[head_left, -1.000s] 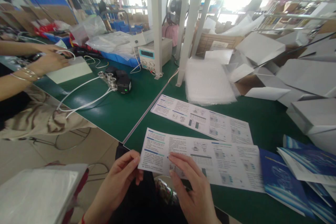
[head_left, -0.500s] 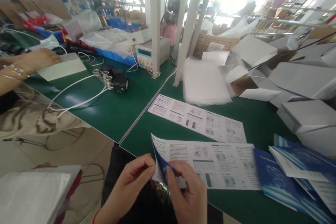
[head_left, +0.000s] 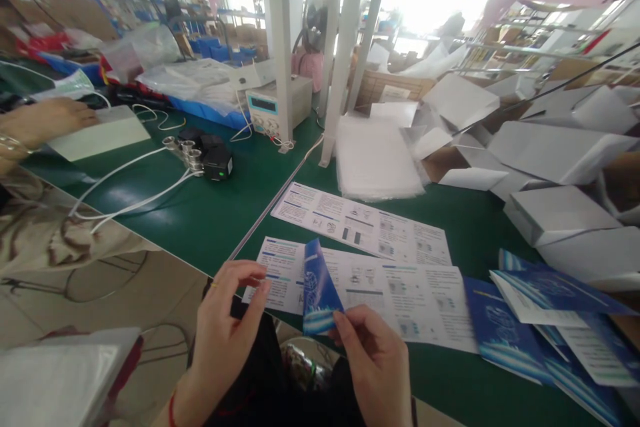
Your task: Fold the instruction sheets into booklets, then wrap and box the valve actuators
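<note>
Two hands [head_left: 300,340] hold one leaflet [head_left: 360,287].

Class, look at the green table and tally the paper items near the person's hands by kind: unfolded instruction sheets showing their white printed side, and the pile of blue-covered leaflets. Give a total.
Unfolded white instruction sheets: 2, one flat on the table and one being folded between the left hand and right hand.
Piles of blue-covered leaflets: 1; single leaflets overlap too much to count.
Total: 3
</note>
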The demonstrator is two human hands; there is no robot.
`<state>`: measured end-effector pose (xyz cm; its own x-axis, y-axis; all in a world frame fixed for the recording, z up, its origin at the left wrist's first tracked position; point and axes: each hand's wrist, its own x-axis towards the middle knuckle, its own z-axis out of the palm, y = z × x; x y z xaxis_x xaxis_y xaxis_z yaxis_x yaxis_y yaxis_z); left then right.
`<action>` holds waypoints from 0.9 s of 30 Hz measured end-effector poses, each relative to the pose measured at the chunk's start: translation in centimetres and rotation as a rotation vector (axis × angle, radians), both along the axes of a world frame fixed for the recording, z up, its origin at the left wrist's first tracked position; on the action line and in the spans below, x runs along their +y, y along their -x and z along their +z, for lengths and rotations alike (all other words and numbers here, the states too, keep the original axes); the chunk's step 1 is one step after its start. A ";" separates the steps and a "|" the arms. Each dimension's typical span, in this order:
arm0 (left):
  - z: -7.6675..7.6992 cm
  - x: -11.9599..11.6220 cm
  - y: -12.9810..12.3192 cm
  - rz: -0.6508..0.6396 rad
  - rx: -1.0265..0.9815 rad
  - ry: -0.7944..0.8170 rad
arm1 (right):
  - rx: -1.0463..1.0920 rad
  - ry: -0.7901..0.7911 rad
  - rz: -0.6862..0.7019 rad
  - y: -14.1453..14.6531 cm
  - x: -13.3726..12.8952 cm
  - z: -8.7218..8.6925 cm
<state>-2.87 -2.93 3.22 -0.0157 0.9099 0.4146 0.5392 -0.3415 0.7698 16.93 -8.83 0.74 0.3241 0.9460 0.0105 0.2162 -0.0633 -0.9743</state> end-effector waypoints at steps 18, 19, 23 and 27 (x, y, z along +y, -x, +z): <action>-1.8 1.5 -5.8 -0.499 0.372 -0.148 | -0.753 -0.326 0.152 -7.0 1.6 -0.9; -1.6 1.6 -5.9 -0.520 0.378 -0.136 | -0.789 -0.319 0.178 -7.2 1.6 -1.4; -1.6 1.8 -6.5 -0.559 0.430 -0.108 | -0.845 -0.289 0.217 -7.2 1.6 -2.4; -2.3 1.9 -6.7 -0.549 0.508 -0.124 | -0.856 -0.291 0.220 -7.1 1.4 -2.1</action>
<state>3.88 -1.03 0.96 0.6468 0.6779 0.3493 0.5448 -0.7313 0.4104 24.00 -7.47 -1.39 -0.0901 0.9080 0.4092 0.8468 0.2861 -0.4484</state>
